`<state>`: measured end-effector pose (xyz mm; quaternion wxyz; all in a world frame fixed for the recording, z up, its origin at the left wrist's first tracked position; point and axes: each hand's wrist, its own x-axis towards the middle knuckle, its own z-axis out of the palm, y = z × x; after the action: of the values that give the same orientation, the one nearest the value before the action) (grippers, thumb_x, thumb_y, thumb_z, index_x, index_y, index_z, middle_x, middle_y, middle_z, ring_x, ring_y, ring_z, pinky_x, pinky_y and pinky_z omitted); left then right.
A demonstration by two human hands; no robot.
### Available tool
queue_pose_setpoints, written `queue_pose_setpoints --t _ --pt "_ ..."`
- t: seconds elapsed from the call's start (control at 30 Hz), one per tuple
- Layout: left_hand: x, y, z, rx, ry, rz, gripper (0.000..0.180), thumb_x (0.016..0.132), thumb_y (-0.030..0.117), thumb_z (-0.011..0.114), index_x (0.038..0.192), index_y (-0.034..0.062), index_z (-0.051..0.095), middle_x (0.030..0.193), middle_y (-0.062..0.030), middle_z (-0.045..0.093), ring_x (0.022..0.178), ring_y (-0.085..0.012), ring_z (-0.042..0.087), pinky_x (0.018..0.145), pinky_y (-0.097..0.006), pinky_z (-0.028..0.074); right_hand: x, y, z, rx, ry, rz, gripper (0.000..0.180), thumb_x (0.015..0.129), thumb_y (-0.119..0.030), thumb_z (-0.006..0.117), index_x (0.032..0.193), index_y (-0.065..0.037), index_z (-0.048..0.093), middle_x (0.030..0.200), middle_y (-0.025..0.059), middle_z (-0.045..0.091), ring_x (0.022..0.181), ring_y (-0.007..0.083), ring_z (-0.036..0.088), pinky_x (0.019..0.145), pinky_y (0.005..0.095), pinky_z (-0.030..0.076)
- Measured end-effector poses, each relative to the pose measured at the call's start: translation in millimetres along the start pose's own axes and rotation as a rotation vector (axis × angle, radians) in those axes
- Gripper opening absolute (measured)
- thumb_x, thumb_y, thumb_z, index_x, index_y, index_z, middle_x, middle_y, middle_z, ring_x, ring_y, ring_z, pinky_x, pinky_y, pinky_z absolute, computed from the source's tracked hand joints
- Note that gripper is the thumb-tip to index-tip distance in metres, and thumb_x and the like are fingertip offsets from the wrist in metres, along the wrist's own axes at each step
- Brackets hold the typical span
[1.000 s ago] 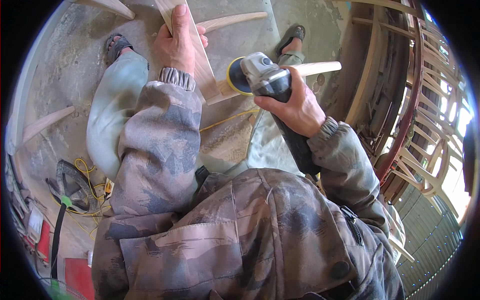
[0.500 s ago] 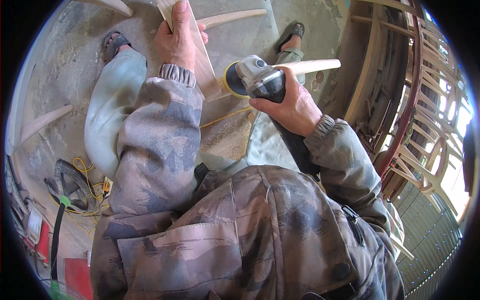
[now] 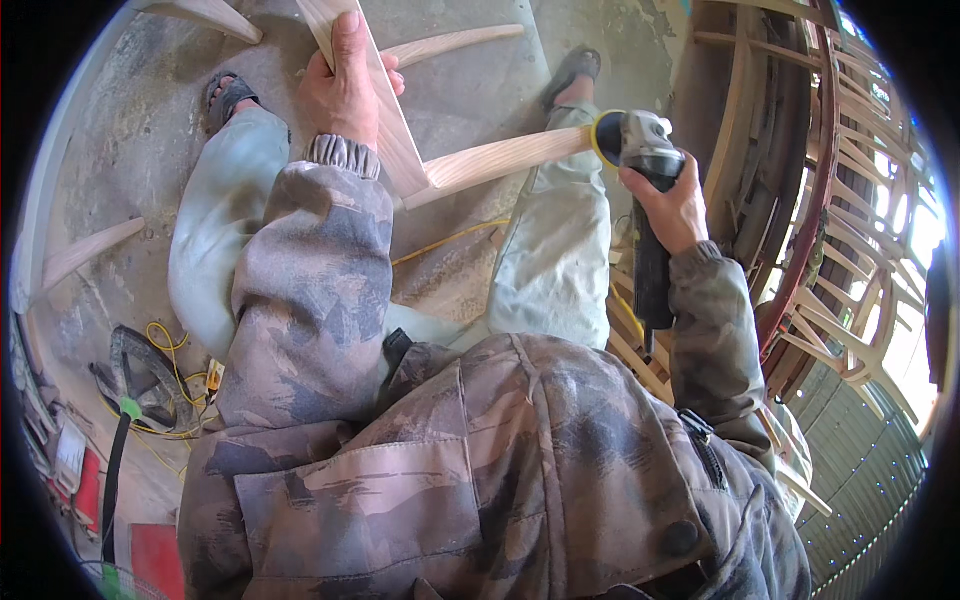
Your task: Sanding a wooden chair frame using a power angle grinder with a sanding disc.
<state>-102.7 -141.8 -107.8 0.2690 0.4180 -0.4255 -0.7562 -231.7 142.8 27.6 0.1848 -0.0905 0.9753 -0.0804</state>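
Observation:
My left hand (image 3: 343, 98) is closed around the flat rail of a pale wooden furniture frame (image 3: 400, 150), thumb laid along its face. From the rail's near corner a tapered wooden leg (image 3: 510, 156) runs out to the right. My right hand (image 3: 672, 205) grips an angle grinder (image 3: 650, 150) with a grey metal head and a long black body. Its round, yellow-edged sanding disc (image 3: 605, 138) is at the far right end of the leg, touching or very close to it; the disc hides the leg's tip.
Other tapered legs (image 3: 455, 45) show beyond the frame and at the left. A black wheel-like base (image 3: 145, 375) and a yellow cord (image 3: 170, 345) lie on the floor at lower left. Curved wooden parts (image 3: 860, 250) are stacked behind a dark red bar (image 3: 825, 190) on the right.
My right hand has carried the grinder rightward along the leg, from near the corner joint to its far end. My left hand and the frame have shifted slightly left.

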Motion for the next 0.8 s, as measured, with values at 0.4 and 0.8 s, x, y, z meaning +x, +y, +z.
queue_pose_setpoints --t 0.4,0.8 --pt "20.1 13.2 12.5 -0.146 0.097 -0.059 0.049 0.087 0.059 0.065 0.078 0.0119 0.053 0.057 -0.0025 0.053 0.044 -0.0141 0.053 0.041 -0.027 0.043 -45.2 -83.6 31.5 0.21 -0.368 -0.302 0.082 0.073 -0.045 0.081 0.129 0.0 0.043 0.109 0.0237 0.065 0.104 0.0345 0.065 0.09 0.041 0.05" --pt "16.4 22.5 17.0 -0.086 0.105 -0.078 0.051 0.088 0.061 0.062 0.079 0.0117 0.053 0.056 -0.0031 0.054 0.045 -0.0141 0.054 0.042 -0.028 0.044 -46.6 -93.0 38.4 0.142 -0.43 -0.334 0.085 0.075 -0.047 0.078 0.132 0.0 0.038 0.111 0.0278 0.064 0.107 0.0413 0.063 0.093 0.044 0.049"
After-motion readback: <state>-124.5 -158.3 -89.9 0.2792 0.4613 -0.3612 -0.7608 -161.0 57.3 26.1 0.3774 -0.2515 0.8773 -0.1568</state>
